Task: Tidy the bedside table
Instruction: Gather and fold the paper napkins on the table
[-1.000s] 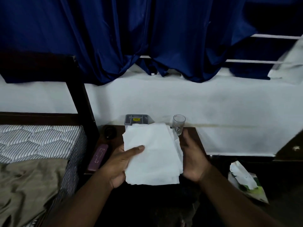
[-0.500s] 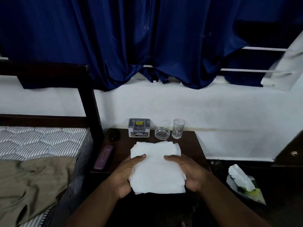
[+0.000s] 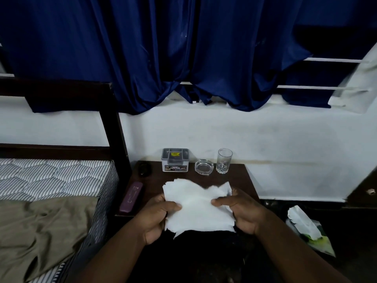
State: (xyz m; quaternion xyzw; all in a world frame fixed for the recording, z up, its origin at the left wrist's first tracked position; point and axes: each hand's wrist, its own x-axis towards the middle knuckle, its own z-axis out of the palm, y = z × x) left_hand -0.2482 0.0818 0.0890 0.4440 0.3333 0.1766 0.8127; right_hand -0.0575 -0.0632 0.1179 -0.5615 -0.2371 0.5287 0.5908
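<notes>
One broad dark blue curtain [image 3: 183, 48] fills the top of the view, hanging over the white wall. Down on the left lies the striped grey-and-white mattress [image 3: 51, 176], and a rumpled olive-brown cloth [image 3: 40, 225] is spread across its near end. Right beside the bed stands the dark wooden bedside table [image 3: 240, 178].

And here's the action: a ragged-edged stack of white tissue sheets [image 3: 197, 209] is held over the table's front edge, near its middle. The left hand [image 3: 157, 217] grips the stack's left side, thumb on top and fingers curled beneath. The right hand [image 3: 242, 211] pinches the right side the same way, thumb pressed onto the sheets. The far corners of the stack flare upward.

On the floor to the right of the table sits a white and green tissue packet [image 3: 304, 223]. A long purple case [image 3: 131, 198] lies along the table's left edge. Along the back edge, a grey plastic lidded box [image 3: 175, 160] with a yellow sticker stands near the middle. A clear drinking glass [image 3: 224, 161] stands upright toward the back right corner. Between those two rests a round clear glass ashtray [image 3: 204, 166]. A small dark object [image 3: 144, 169] sits in the back left corner, too dim to make out.
</notes>
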